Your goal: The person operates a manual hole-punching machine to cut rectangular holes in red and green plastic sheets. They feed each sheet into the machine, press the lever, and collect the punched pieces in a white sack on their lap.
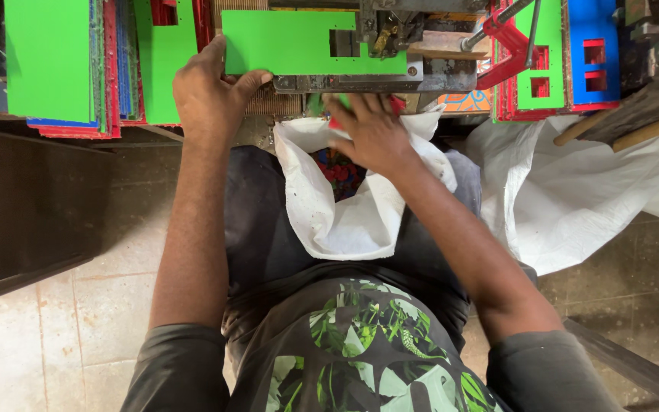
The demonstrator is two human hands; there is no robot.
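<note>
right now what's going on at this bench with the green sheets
A seated person works at a metal punch press. The left hand grips the left end of a green plastic sheet that lies under the press and already has a rectangular hole cut in it. The right hand, blurred, is over the mouth of a white sack on the lap, with red and green offcuts inside. Stacks of green, red and blue sheets stand to the left, and cut pieces to the right.

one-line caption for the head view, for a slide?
Left hand holds a green sheet at a metal press; right hand over a white sack on the lap.
</note>
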